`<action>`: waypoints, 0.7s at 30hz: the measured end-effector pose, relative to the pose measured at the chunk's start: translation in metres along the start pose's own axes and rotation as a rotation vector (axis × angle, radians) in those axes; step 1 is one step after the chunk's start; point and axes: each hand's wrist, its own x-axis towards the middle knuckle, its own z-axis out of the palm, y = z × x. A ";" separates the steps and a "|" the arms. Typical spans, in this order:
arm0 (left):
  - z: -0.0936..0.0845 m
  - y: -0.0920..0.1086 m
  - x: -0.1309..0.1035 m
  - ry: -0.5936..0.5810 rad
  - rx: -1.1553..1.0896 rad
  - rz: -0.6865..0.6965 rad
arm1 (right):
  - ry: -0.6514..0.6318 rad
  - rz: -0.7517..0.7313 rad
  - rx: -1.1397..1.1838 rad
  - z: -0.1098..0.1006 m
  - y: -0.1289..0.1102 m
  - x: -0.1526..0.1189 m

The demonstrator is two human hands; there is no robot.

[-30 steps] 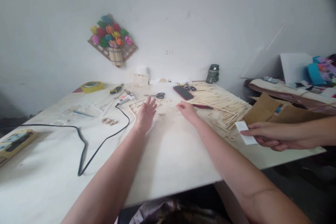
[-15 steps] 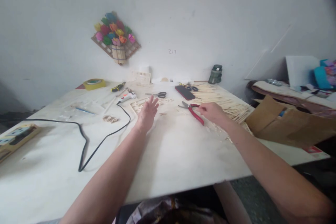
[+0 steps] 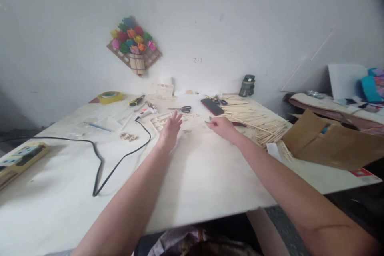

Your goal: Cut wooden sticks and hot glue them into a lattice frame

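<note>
My left hand (image 3: 170, 131) rests on its edge beside a small frame of pale wooden sticks (image 3: 157, 122), fingers stretched and apart, holding nothing visible. My right hand (image 3: 222, 129) is closed, its fingertips pinched low over the table. Partly hidden behind it lie red-handled pruning shears (image 3: 239, 124); their metal jaws show just past the fingertips. Whatever the right fingers pinch is too small or hidden to make out. Small wood offcuts (image 3: 187, 131) lie between the hands. Beyond them are black-handled scissors (image 3: 186, 109) and a dark phone (image 3: 212, 106).
Many thin wooden sticks (image 3: 258, 122) spread at the right, by a brown cardboard box (image 3: 327, 140). At the left are a glue gun (image 3: 147, 111) with its black cord (image 3: 100, 168), a utility knife (image 3: 137, 101), yellow tape (image 3: 110, 97) and a power strip (image 3: 24, 160). A green bottle (image 3: 247, 85) stands behind.
My right hand has moved left, from the shears' handles to near their jaws. The shears now lie turned, handles pointing right. My left hand has barely moved.
</note>
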 end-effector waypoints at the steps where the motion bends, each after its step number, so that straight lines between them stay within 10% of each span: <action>1: -0.001 0.000 0.000 0.000 -0.001 0.000 | -0.011 0.001 -0.021 0.004 -0.005 0.004; 21: 0.008 0.001 -0.005 -0.013 0.008 -0.052 | 0.047 -0.091 -0.048 0.031 -0.037 0.010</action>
